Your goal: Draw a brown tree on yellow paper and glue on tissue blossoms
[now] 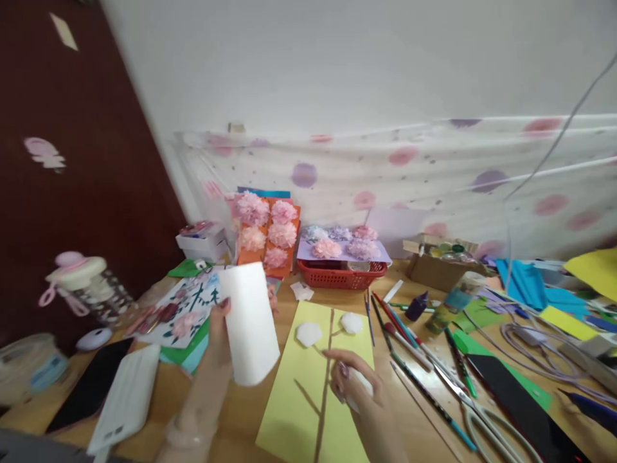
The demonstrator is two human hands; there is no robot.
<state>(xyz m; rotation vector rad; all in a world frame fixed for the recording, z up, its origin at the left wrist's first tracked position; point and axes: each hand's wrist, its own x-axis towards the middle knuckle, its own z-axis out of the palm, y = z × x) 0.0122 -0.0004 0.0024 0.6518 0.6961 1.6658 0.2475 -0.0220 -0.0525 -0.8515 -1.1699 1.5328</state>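
Note:
My left hand (222, 328) grips a white sheet of paper (250, 325) by its left edge, thumb in front and fingertips showing at the far edge. The sheet bows outward and is held up off the table. My right hand (354, 386) hovers over yellow paper (289, 399), its index finger stretched toward a brown drawn branch and the other fingers curled. A white paper piece (361, 381) shows behind these fingers; whether it lies on the sheet I cannot tell. Two white paper blossoms (309, 334) sit at upper branch ends.
Behind stand a red basket (337, 276) topped with tissue flowers and an orange board (265, 238) of pink ones. Pens, brushes and scissors (482, 411) lie right, near a glue bottle (456, 302). Left are a water bottle (91, 289), a phone (91, 379) and a white device (128, 392).

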